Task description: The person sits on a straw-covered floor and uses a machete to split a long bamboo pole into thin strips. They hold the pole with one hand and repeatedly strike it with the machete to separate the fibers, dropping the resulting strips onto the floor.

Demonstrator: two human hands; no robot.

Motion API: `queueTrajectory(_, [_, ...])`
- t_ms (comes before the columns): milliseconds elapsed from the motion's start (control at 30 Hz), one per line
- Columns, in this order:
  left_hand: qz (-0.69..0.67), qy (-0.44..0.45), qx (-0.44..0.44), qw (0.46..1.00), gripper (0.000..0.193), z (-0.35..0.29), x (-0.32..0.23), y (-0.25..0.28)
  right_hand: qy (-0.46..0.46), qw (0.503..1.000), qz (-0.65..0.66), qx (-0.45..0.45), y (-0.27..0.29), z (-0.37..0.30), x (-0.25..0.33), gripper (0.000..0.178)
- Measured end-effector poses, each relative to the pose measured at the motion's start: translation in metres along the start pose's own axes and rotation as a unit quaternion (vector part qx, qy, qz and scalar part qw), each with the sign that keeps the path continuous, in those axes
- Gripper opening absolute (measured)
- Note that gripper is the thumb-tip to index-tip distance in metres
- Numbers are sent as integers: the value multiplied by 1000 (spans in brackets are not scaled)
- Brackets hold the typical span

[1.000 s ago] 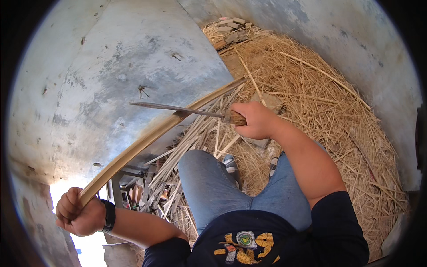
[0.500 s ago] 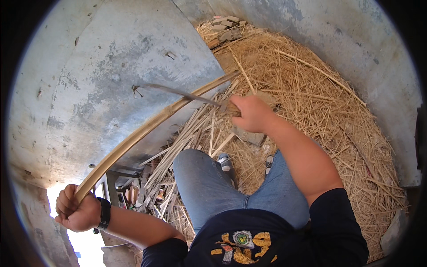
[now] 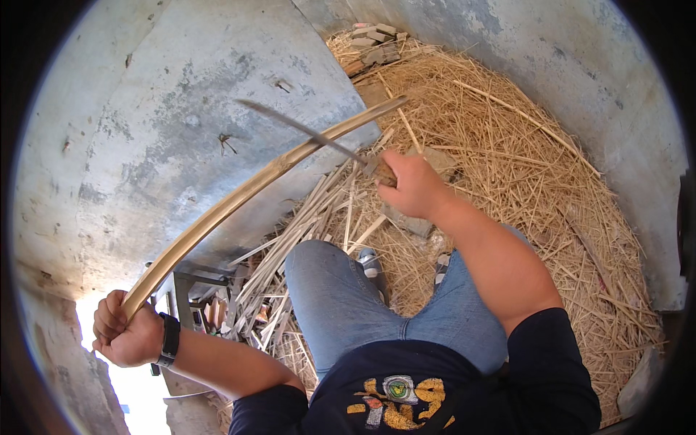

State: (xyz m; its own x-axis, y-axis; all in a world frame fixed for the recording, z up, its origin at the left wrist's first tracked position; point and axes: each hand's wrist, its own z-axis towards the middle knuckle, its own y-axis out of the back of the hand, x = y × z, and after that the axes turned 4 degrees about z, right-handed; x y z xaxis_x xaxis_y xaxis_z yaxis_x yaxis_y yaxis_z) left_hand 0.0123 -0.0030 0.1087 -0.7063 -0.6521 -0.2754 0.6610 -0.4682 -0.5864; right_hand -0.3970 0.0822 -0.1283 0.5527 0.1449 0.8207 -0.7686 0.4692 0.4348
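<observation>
My left hand (image 3: 129,333), with a black band at the wrist, is closed round the near end of a long split bamboo strip (image 3: 217,212). The strip rises from lower left toward the upper middle, its far end above the shavings. In my right hand (image 3: 412,185) is a long-bladed knife (image 3: 284,125), gripped by its wooden handle. Its thin, dark blade points up and left and crosses the bamboo strip toward the far end. Whether blade and bamboo touch, I cannot tell. Both hands are held up in the air, the right one beyond my knees.
Straw-like shavings (image 3: 507,156) cover the floor ahead and right. Thin pale strips (image 3: 293,232) lie piled beside my left knee. Bricks (image 3: 377,45) are stacked at the far wall. A worn grey panel (image 3: 210,72) stands at left, a dark-framed stand (image 3: 174,293) beneath it.
The bamboo strip's far end has risen slightly and shifted right. The knife has tilted, its tip swinging upward; its blade now crosses the strip more steeply. Both hands keep their grip.
</observation>
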Motion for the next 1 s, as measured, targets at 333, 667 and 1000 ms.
queueTrajectory(333, [6,15,25,1000,43,-6,8,-9,59,993,-75,67,16,0,8,31])
queueTrajectory(667, [-57,71,161,983,36,-9,0,-18,41,989,-105,91,19,2,3,30])
queueTrajectory(1000, [-16,106,160,981,44,-26,40,-29,1,977,-175,123,22,12,-18,27])
